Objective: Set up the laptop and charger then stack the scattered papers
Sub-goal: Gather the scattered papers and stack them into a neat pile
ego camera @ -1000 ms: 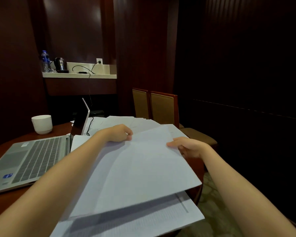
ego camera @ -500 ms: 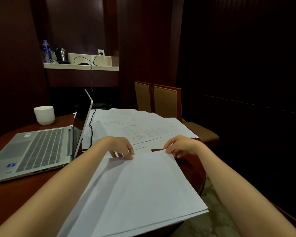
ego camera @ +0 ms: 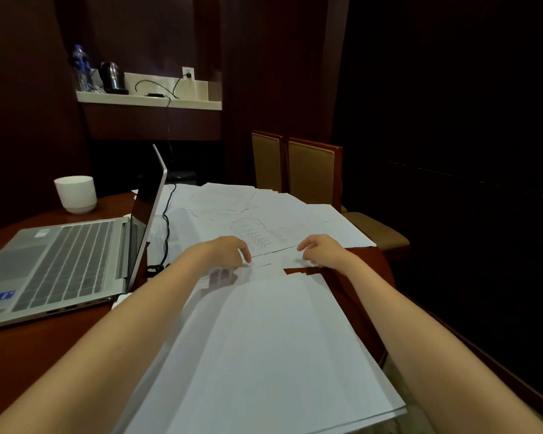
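Note:
A stack of white papers (ego camera: 264, 355) lies on the brown table (ego camera: 44, 346) in front of me, its near end overhanging the edge. My left hand (ego camera: 229, 250) and my right hand (ego camera: 320, 249) hover just past the stack's far edge, fingers curled downward and apart, holding nothing. Beyond them several loose sheets (ego camera: 264, 211) lie spread out, one with printed text. The open silver laptop (ego camera: 72, 261) sits at the left. A black charger cable (ego camera: 166, 220) runs behind its screen toward the wall socket (ego camera: 187, 73).
A white cup (ego camera: 75, 193) stands behind the laptop. Two padded chairs (ego camera: 311, 173) are at the table's far side. A wall shelf (ego camera: 148, 100) holds a kettle and a water bottle. The room at the right is dark.
The sheet I held lifted has come down onto the stack. Both hands have let go of it and moved a little forward past its far edge.

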